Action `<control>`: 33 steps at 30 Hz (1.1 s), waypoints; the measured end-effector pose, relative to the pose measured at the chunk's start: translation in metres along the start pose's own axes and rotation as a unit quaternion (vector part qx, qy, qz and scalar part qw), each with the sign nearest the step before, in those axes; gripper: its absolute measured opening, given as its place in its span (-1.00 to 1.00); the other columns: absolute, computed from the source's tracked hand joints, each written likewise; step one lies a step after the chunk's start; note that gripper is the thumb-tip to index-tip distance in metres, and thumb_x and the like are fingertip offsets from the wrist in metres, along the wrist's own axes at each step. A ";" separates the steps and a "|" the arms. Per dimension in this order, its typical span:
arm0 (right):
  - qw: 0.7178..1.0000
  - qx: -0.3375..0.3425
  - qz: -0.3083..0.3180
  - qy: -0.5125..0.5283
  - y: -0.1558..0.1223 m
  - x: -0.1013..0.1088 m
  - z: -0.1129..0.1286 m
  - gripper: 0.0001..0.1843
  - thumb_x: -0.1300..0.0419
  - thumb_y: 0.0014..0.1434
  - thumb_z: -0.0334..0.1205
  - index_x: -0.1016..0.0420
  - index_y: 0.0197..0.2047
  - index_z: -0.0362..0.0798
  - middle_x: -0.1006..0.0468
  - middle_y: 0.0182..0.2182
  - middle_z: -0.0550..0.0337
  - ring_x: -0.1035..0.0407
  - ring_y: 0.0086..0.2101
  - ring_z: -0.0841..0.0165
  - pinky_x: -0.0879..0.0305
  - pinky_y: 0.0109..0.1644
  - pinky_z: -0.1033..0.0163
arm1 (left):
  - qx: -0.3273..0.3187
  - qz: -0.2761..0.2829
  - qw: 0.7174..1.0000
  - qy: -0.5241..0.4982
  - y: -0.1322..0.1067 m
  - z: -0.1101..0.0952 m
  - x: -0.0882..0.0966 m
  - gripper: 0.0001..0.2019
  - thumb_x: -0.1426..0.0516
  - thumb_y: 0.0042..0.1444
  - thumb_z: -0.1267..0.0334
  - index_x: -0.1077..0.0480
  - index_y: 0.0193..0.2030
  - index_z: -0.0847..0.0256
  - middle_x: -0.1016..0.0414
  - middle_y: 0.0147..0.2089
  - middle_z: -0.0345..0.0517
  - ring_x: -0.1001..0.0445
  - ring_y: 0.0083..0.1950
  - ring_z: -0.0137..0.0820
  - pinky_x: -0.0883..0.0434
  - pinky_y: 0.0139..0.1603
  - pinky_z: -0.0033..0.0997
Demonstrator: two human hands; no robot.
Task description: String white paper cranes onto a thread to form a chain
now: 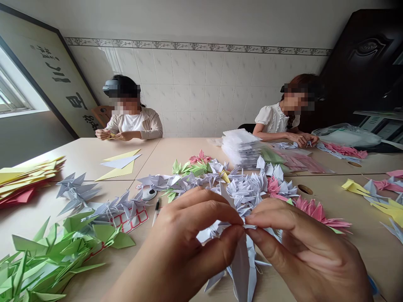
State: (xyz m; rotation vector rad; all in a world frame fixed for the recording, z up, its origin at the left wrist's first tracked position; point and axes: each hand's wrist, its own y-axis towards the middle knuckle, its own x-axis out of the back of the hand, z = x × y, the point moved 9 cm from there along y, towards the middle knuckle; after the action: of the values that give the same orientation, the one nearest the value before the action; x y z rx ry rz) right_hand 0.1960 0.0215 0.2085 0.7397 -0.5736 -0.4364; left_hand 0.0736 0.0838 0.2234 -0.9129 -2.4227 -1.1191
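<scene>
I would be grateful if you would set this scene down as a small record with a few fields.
Left hand: pinching the top of a pale paper crane
Right hand: pinching the same crane, fingertips meeting the left hand's
Nearby: green cranes; pink cranes; pen
Farther off: wrapped paper stack
People: co-worker and second co-worker, seated across the table, hands at paper

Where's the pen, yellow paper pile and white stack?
Pen [156, 213]: head view, on its barrel.
Yellow paper pile [22, 176]: head view, on its top sheet.
White stack [241, 150]: head view, on its side.
</scene>
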 end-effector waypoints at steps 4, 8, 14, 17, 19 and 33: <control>1.000 -0.005 -0.001 -0.002 0.000 0.001 -0.001 -0.88 -0.31 0.14 -0.37 -0.53 -0.29 0.06 -0.56 -0.40 0.29 -0.47 -0.36 0.41 -0.43 -0.24 0.39 | -0.002 -0.010 1.000 0.002 0.000 0.000 0.001 -0.89 -0.18 0.16 0.48 -0.46 -0.26 0.19 -0.53 -0.28 -0.23 -0.48 -0.27 -0.54 -0.40 -0.26 -0.62; 1.000 -0.002 0.002 0.005 0.000 0.000 0.001 -0.89 -0.31 0.13 -0.35 -0.52 -0.30 0.06 -0.55 -0.42 0.30 -0.47 -0.39 0.41 -0.45 -0.27 0.39 | -0.006 -0.015 1.000 0.000 0.002 -0.001 0.000 -0.88 -0.17 0.13 0.50 -0.45 -0.30 0.21 -0.51 -0.32 -0.23 -0.47 -0.28 -0.53 -0.40 -0.27 -0.60; 1.000 -0.012 0.014 0.011 0.000 -0.002 0.000 -0.90 -0.30 0.15 -0.35 -0.51 -0.30 0.06 -0.55 -0.41 0.34 -0.47 -0.38 0.47 -0.44 -0.25 0.46 | -0.003 -0.012 1.000 0.007 0.001 -0.001 -0.001 -0.84 -0.16 0.09 0.55 -0.42 -0.31 0.20 -0.48 -0.34 -0.28 -0.44 -0.29 -0.55 -0.37 -0.26 -0.58; 0.999 -0.030 -0.021 0.009 -0.002 0.004 -0.005 -0.86 -0.32 0.14 -0.32 -0.53 -0.22 0.10 -0.57 -0.33 0.32 -0.48 -0.29 0.45 -0.44 -0.16 0.48 | 0.008 -0.028 0.999 -0.018 0.000 0.002 0.004 -0.86 -0.15 0.15 0.51 -0.40 -0.30 0.17 -0.49 -0.32 -0.29 -0.44 -0.30 -0.54 -0.37 -0.26 -0.55; 0.997 -0.052 -0.052 0.030 -0.003 0.009 -0.011 -0.75 -0.33 0.13 -0.28 -0.52 -0.11 0.14 -0.57 -0.27 0.29 -0.49 -0.24 0.43 -0.46 -0.11 0.47 | 0.020 -0.039 0.998 -0.035 0.000 0.006 0.008 -0.88 -0.15 0.18 0.47 -0.39 -0.32 0.16 -0.48 -0.34 -0.29 -0.43 -0.32 -0.53 -0.37 -0.28 -0.53; 0.998 -0.061 0.017 0.016 0.002 0.004 -0.014 -0.92 -0.21 0.27 -0.21 -0.54 -0.24 0.17 -0.60 -0.35 0.43 -0.49 -0.31 0.54 -0.39 -0.22 0.61 | 0.082 -0.108 0.985 -0.105 -0.002 0.026 0.020 -0.88 -0.14 0.27 0.29 -0.38 -0.33 0.11 -0.42 -0.36 -0.32 -0.37 -0.30 -0.54 -0.34 -0.31 -0.63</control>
State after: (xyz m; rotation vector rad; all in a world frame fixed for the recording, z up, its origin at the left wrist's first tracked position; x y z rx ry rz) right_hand 0.2079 0.0277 0.2031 0.6178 -0.5244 -0.4239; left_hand 0.0569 0.1111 0.2162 -0.7631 -2.7944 -0.9116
